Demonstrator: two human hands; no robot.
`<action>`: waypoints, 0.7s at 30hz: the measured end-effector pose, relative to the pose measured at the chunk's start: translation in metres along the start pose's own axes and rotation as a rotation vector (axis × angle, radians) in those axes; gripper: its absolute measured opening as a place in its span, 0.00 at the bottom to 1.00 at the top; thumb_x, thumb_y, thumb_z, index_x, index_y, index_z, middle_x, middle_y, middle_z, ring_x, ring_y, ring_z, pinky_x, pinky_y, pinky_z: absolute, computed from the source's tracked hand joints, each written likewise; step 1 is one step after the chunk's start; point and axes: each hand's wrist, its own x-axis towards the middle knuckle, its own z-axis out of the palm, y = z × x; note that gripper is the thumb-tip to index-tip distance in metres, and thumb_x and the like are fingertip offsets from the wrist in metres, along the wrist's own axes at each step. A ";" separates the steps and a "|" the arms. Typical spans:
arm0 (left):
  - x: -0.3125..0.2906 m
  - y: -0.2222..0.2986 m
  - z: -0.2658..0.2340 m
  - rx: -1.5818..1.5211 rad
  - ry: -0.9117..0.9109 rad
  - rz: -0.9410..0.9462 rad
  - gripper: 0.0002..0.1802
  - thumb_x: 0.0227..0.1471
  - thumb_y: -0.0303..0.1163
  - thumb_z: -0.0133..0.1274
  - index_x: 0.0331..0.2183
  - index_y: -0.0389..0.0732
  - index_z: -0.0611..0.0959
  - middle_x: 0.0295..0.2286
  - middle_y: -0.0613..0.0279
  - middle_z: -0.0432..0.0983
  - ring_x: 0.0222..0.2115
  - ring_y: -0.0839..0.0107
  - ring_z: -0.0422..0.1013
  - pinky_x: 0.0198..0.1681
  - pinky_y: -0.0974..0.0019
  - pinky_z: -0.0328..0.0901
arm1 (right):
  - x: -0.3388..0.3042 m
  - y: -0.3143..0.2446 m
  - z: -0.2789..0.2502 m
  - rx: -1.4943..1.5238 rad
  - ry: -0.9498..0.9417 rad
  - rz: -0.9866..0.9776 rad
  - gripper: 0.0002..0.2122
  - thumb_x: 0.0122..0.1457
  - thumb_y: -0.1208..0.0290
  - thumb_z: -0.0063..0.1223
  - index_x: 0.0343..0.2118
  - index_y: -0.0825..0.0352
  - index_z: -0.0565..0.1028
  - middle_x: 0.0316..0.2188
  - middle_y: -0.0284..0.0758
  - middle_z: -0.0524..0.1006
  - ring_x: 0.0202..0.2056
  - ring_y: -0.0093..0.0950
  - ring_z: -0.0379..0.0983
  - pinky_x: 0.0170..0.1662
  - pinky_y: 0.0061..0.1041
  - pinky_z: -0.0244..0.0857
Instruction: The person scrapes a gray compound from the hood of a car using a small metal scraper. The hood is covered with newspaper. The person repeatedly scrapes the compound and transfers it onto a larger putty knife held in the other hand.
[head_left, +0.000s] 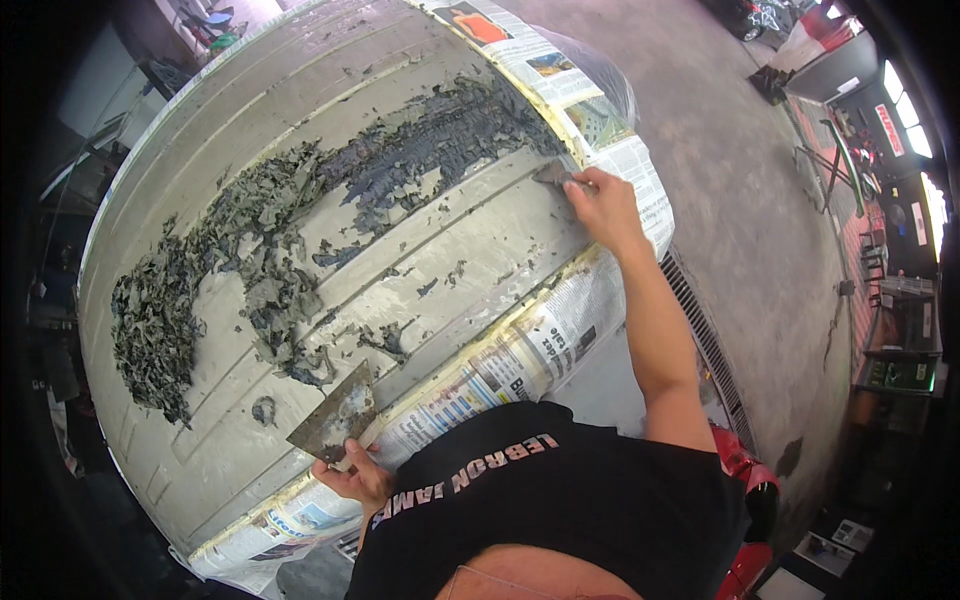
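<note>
A large ribbed grey panel, which looks like a vehicle roof, spreads out before me. My left hand is closed on a wide, flat scraper blade, smeared with pale residue, at the near edge. Out to the right, my right hand grips a small scraper, its blade against the panel near the taped right edge. Curled dark paint flakes lie heaped at the left and trail across the middle. Blistered dark paint covers a band toward the far right.
Newspaper and yellowish masking tape line the near and right edges of the panel. Clear plastic sheeting bulges beyond the right edge. A floor drain grate runs along the concrete floor. Shelving stands far right; something red is behind my right side.
</note>
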 end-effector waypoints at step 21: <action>-0.001 -0.004 0.003 -0.031 0.063 0.031 0.23 0.60 0.29 0.57 0.51 0.38 0.64 0.36 0.49 0.78 0.25 0.70 0.73 0.25 0.70 0.69 | -0.017 0.019 -0.006 0.112 -0.011 0.089 0.18 0.55 0.59 0.62 0.42 0.68 0.83 0.35 0.45 0.84 0.37 0.36 0.81 0.44 0.31 0.71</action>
